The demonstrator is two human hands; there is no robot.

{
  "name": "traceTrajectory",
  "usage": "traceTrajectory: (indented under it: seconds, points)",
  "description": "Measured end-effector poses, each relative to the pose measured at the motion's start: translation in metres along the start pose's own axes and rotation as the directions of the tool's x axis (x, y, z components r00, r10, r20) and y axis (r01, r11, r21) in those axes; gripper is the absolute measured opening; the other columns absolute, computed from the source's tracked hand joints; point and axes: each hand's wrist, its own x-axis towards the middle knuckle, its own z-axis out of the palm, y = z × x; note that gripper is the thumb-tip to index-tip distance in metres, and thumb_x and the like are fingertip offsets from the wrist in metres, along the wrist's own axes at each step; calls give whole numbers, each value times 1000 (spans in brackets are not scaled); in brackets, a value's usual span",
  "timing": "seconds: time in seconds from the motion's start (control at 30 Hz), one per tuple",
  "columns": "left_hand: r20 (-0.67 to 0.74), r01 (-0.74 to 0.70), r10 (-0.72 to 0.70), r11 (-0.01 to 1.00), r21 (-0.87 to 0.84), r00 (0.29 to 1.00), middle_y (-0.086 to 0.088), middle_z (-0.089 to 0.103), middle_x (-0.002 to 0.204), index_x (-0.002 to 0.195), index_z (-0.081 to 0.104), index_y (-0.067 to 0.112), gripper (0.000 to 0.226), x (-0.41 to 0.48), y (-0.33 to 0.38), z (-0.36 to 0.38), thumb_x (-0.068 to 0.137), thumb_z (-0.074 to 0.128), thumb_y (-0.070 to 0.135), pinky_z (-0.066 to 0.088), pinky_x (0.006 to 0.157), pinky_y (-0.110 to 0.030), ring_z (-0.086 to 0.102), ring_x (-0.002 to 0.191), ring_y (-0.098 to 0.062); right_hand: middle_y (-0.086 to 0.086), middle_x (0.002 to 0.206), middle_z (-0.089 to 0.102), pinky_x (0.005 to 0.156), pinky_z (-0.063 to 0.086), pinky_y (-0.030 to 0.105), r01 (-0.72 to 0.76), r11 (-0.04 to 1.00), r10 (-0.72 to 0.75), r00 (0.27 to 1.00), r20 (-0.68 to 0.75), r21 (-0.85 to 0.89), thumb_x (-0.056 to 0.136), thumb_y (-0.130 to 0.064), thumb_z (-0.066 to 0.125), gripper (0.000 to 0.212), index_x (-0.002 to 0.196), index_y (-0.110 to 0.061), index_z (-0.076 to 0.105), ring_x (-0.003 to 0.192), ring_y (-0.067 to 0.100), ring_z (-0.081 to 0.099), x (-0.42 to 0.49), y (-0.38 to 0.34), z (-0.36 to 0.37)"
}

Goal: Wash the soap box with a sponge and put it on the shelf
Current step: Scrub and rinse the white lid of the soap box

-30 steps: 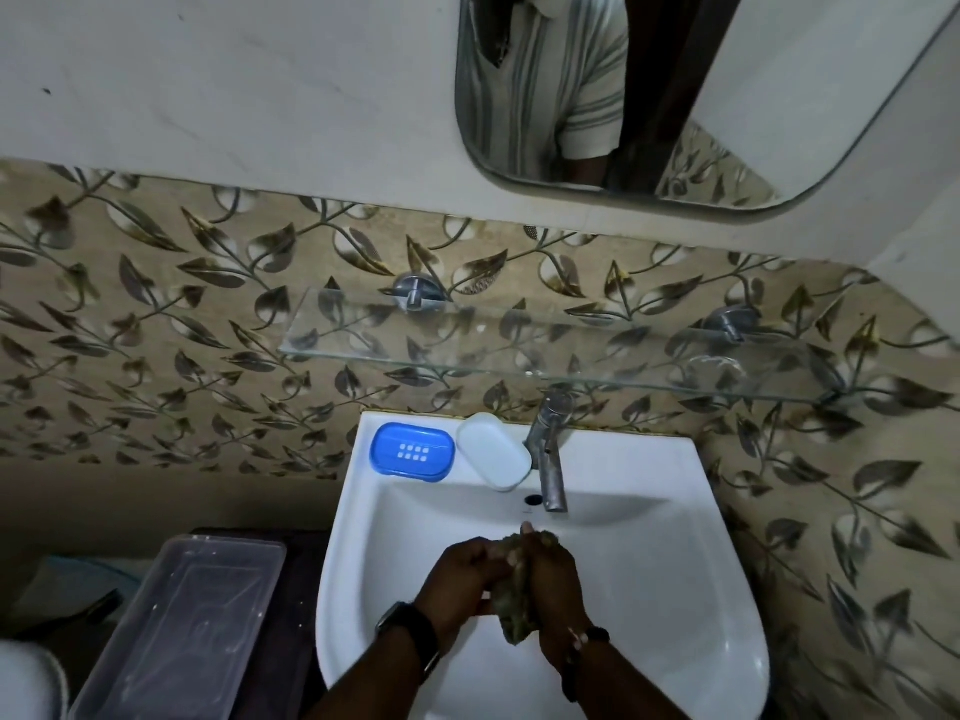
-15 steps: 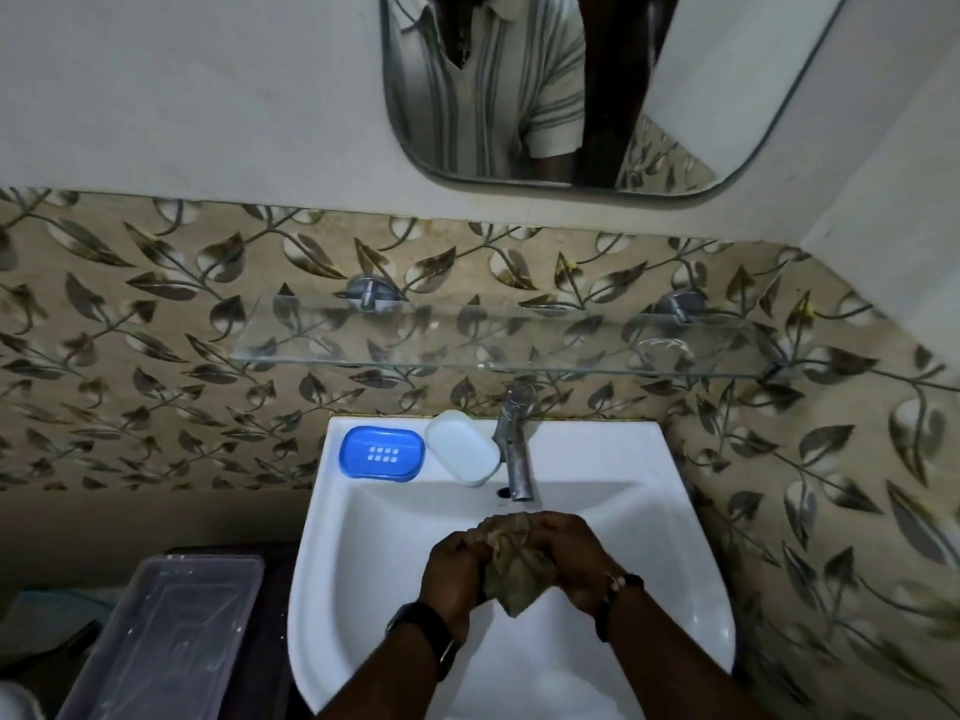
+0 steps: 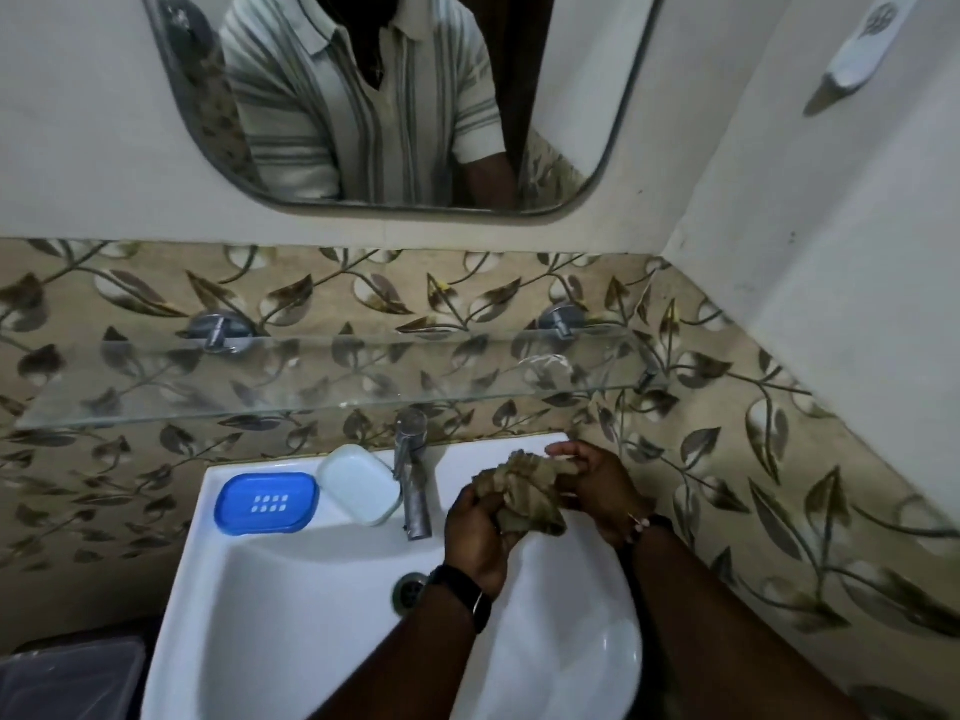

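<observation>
Leaf-patterned tiles cover the wall behind a white sink (image 3: 270, 605), with a mirror (image 3: 156, 96) higher up on the plain wall. Above the sink's back edge runs a glass shelf (image 3: 311, 387), bare of the soap box. On the sink's back rim, left of the tap (image 3: 413, 480), lies the blue soap box base (image 3: 266, 503); its pale lid (image 3: 359, 483) rests between the base and the tap, touching the base's corner. Right of the tap, over the sink's rim, both hands hold a crumpled brownish sponge (image 3: 524, 493). The left hand (image 3: 480, 537) has its grip closed around the sponge's lower left part, and the right hand (image 3: 597, 491) pinches its upper right end with curled fingers. A dark watch (image 3: 462, 595) sits on the left wrist.
</observation>
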Motion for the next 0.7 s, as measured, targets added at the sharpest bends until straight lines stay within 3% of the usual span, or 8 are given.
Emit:
traceTrajectory:
  seconds: [0.13, 0.23, 0.3, 0.37, 0.47, 0.53, 0.6, 0.7]
  points:
    - [-118, -16, 29, 994, 108, 993, -29, 71, 116, 116, 69, -4, 29, 35, 5, 11, 92, 53, -4, 54, 97, -56, 69, 105, -43, 13, 109, 72, 92, 55, 40, 257, 881, -340, 928, -152, -397, 80, 1, 73, 29, 108, -6, 69, 101, 28, 67, 33, -10, 10]
    - [-152, -88, 166, 903, 420, 974, -17, 76, 104, 99, 75, 6, 28, 52, 4, 6, 76, 59, 6, 56, 94, -58, 71, 99, -37, 16, 115, 70, 101, 49, 39, 361, 770, -496, 857, -138, -527, 84, 4, 67, 31, 115, 0, 67, 109, 30, 64, 53, -9, 12]
    - [-81, -127, 261, 691, 712, 962, -10, 77, 108, 110, 75, 14, 34, 56, 2, 1, 78, 62, 12, 57, 93, -47, 70, 105, -35, 27, 122, 64, 107, 43, 40, 382, 719, -533, 839, -109, -580, 87, 9, 63, 32, 120, 11, 62, 118, 38, 59, 62, -5, 10]
    - [36, -206, 400, 391, 897, 916, -5, 74, 117, 124, 69, 21, 38, 56, -5, -5, 89, 56, 13, 54, 92, -35, 66, 112, -28, 32, 126, 60, 108, 42, 47, 416, 609, -592, 805, -39, -675, 86, 11, 62, 36, 122, 13, 60, 122, 43, 56, 65, 4, 8]
    - [250, -277, 555, -36, 960, 793, -14, 64, 127, 135, 60, 13, 51, 52, -15, -10, 85, 52, 3, 50, 93, -42, 58, 114, -38, 25, 118, 67, 97, 53, 47, 452, 346, -706, 703, 89, -822, 83, 7, 61, 35, 117, 5, 67, 110, 40, 65, 57, 24, 5]
    - [399, -299, 515, -270, 915, 759, -19, 57, 142, 140, 56, 7, 60, 49, -18, -9, 80, 54, -1, 48, 101, -47, 53, 127, -43, 25, 115, 69, 93, 56, 48, 510, 170, -745, 626, 229, -843, 80, 5, 57, 36, 113, 6, 69, 107, 39, 68, 50, 40, 4]
    - [541, -371, 422, -422, 827, 727, -18, 52, 151, 145, 53, 6, 67, 52, -19, -8, 79, 54, -3, 41, 113, -50, 47, 140, -41, 21, 124, 67, 99, 51, 52, 557, 43, -693, 615, 377, -830, 80, 1, 61, 39, 118, 3, 68, 117, 37, 64, 45, 50, 4]
    - [633, -429, 287, -534, 729, 718, -14, 44, 157, 151, 43, 5, 63, 57, -20, -11, 88, 48, 2, 28, 122, -51, 36, 149, -34, 13, 133, 64, 109, 43, 51, 513, -49, -557, 698, 450, -857, 78, -14, 71, 46, 123, -4, 68, 129, 29, 57, 38, 62, 8]
